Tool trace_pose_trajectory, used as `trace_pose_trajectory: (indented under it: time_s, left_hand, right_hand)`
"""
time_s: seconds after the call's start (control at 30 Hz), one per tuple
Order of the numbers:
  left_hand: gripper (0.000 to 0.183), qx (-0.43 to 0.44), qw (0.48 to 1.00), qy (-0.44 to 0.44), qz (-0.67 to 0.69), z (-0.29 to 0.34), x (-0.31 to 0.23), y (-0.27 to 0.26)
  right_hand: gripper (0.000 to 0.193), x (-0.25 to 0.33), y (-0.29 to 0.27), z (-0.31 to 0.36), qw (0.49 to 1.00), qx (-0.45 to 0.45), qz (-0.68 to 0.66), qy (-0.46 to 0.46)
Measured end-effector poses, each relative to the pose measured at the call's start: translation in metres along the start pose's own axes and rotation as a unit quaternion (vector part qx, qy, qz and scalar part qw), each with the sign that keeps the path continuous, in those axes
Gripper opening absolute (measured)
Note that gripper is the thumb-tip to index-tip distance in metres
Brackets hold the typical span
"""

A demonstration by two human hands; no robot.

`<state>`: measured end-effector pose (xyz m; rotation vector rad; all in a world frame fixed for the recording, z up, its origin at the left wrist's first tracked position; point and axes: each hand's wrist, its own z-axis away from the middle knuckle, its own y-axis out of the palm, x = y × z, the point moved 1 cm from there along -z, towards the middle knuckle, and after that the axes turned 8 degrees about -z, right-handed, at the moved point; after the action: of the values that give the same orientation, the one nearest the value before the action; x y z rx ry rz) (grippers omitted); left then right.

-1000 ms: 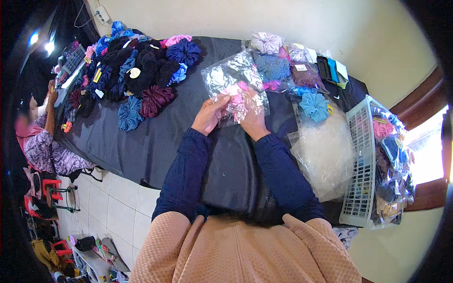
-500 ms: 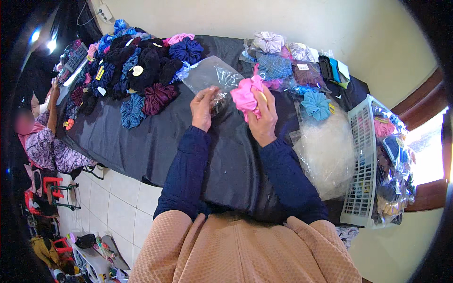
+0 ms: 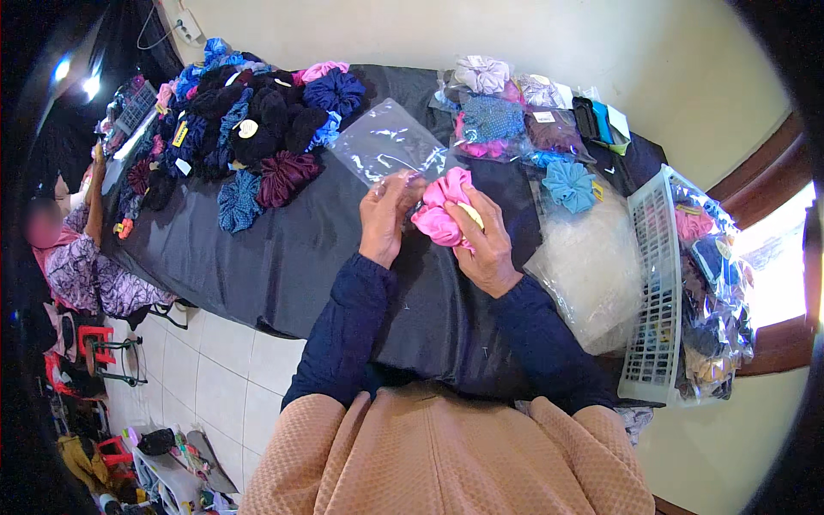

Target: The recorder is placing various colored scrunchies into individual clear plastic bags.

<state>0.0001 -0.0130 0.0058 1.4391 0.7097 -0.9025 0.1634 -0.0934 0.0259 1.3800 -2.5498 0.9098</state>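
Head: pink scrunchie [image 3: 435, 226] partly behind fingers [image 3: 492, 225]

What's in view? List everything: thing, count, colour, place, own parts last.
Pink scrunchie: one, pink, centre.
Clear bag: one, transparent, centre.
Scrunchie pile: many, mostly dark, upper left.
Packaged scrunchies: several, mixed, upper right.
Tagged scrunchie: one, light blue, right.
Bag stack: one, transparent, right.
Basket: one, white, right.
Packets: many, mixed, in basket.
Table: one, black, underneath.
Tiles: many, white, lower left.
Co-worker: one, patterned clothing, far left.
Left hand: one, bare, at clear bag.
Right hand: one, bare, centre.
Sleeves: two, navy, below.
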Motion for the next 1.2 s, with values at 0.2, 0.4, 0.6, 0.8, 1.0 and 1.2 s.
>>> trace_pose_trajectory:
  time_s: [0.2, 0.4, 0.6, 0.8, 1.0, 1.2]
  left_hand:
    - [0.019, 0.014, 0.999, 0.02, 0.039, 0.013, -0.01, 0.004]
    - [0.02, 0.05, 0.997, -0.01, 0.05, 0.016, -0.011, 0.008]
    - [0.021, 0.111, 0.993, -0.019, 0.019, 0.027, -0.012, 0.017]
    - [0.019, 0.114, 0.991, -0.041, 0.054, 0.037, -0.016, 0.02]
    - [0.01, 0.089, 0.994, -0.042, 0.055, 0.049, -0.007, 0.02]
    - [0.009, 0.101, 0.992, -0.051, 0.047, 0.044, 0.002, 0.01]
  right_hand:
    - [0.064, 0.015, -0.015, 0.003, 1.0, 0.014, -0.001, 0.019]
    - [0.06, 0.03, -0.025, -0.003, 0.999, -0.037, -0.003, 0.031]
    - [0.062, 0.033, -0.03, -0.003, 0.999, -0.03, 0.025, 0.018]
    - [0.062, 0.041, -0.034, 0.009, 0.999, 0.03, 0.016, 0.021]
    - [0.06, 0.048, -0.04, 0.016, 0.999, 0.044, -0.012, 0.025]
    - [0.06, 0.053, -0.037, 0.024, 0.999, 0.019, -0.039, 0.019]
